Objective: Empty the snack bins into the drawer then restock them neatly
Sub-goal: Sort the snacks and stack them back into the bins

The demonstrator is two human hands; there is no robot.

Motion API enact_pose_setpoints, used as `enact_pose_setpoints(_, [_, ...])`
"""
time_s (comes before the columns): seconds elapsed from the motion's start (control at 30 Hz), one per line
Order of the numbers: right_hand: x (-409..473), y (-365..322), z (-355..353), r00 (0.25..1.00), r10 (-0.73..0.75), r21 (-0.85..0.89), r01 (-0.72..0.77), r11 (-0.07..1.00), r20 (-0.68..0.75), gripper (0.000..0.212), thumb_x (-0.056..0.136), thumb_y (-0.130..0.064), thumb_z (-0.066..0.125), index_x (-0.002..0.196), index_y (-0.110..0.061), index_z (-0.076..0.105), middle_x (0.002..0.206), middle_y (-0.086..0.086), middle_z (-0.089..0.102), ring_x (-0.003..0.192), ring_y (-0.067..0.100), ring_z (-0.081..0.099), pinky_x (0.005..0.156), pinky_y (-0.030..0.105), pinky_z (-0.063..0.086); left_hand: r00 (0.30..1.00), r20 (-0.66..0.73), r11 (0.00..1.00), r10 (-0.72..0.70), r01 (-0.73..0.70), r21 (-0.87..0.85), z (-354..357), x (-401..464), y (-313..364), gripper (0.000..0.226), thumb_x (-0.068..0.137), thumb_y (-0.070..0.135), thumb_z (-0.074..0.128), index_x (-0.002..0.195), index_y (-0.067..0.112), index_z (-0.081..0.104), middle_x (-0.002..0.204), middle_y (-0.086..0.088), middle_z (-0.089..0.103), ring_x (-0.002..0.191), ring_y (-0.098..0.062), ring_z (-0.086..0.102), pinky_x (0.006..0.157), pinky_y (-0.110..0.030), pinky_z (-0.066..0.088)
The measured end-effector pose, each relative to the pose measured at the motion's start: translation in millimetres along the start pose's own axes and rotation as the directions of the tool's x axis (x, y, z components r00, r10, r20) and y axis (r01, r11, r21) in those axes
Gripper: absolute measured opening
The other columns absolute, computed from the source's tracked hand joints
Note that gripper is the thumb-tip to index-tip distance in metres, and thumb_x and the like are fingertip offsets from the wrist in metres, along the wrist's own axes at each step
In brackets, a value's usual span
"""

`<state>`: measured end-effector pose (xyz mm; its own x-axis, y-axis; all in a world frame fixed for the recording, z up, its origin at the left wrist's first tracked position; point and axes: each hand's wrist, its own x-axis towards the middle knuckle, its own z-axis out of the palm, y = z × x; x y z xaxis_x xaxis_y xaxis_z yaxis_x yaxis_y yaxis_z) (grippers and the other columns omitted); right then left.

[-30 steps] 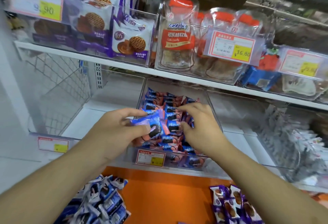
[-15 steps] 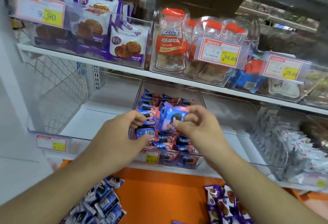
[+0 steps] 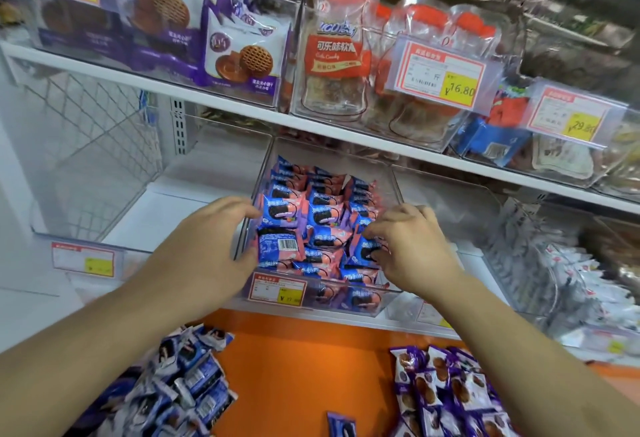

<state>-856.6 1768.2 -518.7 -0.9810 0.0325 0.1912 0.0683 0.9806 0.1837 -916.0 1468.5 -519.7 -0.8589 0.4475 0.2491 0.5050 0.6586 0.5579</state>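
Observation:
A clear snack bin (image 3: 329,154) on the lower shelf holds rows of blue-and-pink cookie packets (image 3: 323,215). My left hand (image 3: 204,246) reaches over the bin's left wall, and its curled fingers and thumb bracket the left column of packets, one of them barcode side up (image 3: 280,246). My right hand (image 3: 412,249) is at the right side of the bin and pinches a packet (image 3: 363,246) with curled fingers. Below the shelf is the orange drawer (image 3: 294,367).
In the drawer lie a heap of blue-and-white packets (image 3: 180,388) at left and purple cookie packets (image 3: 446,391) at right. Clear bins (image 3: 104,194) (image 3: 446,215) flank the filled one. A bin of white packets (image 3: 571,281) stands far right. The upper shelf (image 3: 242,111) overhangs.
The packets that both hands held above the bin now lie in its rows. Both hands have dropped and spread to the bin's left and right sides.

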Motion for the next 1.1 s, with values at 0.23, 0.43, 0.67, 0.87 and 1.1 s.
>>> enact_pose_setpoints(0.23, [-0.4,4.3,8.1,1.000,0.022,0.049,-0.021,0.999,-0.018,0.040,0.086,-0.031,0.078,0.124,-0.040,0.071,0.122,-0.011,0.067,0.121,0.022,0.048,0.099,0.038,0.027,1.000,0.022,1.000,0.020,-0.020,0.008,4.2,2.0,-5.7,0.053,0.096,0.030,0.071,0.144,0.030,0.051,0.150,0.014,0.049,0.123,0.002,0.038,0.076,-0.006,0.036])
enact_pose_setpoints(0.43, [-19.0,8.2,-8.6,0.996,0.000,0.329,0.029,0.944,-0.088,0.052,0.084,-0.028,0.084,0.133,-0.036,0.068,0.130,-0.012,0.062,0.125,0.016,0.051,0.107,0.034,0.038,0.993,-0.005,0.993,0.116,-0.116,0.020,-1.9,-6.2,3.5,0.050,0.095,0.028,0.071,0.142,0.030,0.054,0.145,0.014,0.053,0.126,0.000,0.045,0.089,-0.014,0.039])
enact_pose_setpoints(0.67, [-82.0,-18.4,-26.0,0.988,-0.139,0.807,0.026,0.590,0.070,0.031,0.088,-0.015,0.083,0.116,-0.030,0.077,0.107,-0.011,0.073,0.101,0.013,0.069,0.085,0.027,0.054,0.914,0.348,0.969,0.210,-0.147,-0.199,15.4,-42.9,30.5,0.037,0.091,0.041,0.075,0.126,0.043,0.062,0.118,0.031,0.063,0.108,0.022,0.053,0.088,-0.003,0.043])
enact_pose_setpoints(0.87, [-142.4,-22.7,90.0,0.728,-0.307,0.461,-0.014,0.887,0.613,0.048,0.095,-0.029,0.075,0.141,-0.023,0.062,0.137,-0.004,0.065,0.118,0.013,0.062,0.097,0.033,0.052,0.694,0.712,0.994,0.105,-0.100,-0.049,117.2,-75.9,9.5,0.044,0.094,0.046,0.073,0.134,0.037,0.058,0.133,0.018,0.060,0.115,0.000,0.058,0.094,-0.026,0.052])
enact_pose_setpoints(1.1, [-161.0,-14.6,207.8,0.610,-0.198,0.329,-0.108,0.938,0.767,0.057,0.098,-0.028,0.070,0.151,-0.028,0.050,0.154,0.005,0.048,0.136,0.029,0.051,0.102,0.038,0.050,0.548,0.836,0.999,-0.023,0.031,0.008,264.0,-112.4,-39.0,0.052,0.094,0.042,0.073,0.141,0.028,0.056,0.138,0.012,0.060,0.120,-0.008,0.058,0.091,-0.019,0.041])
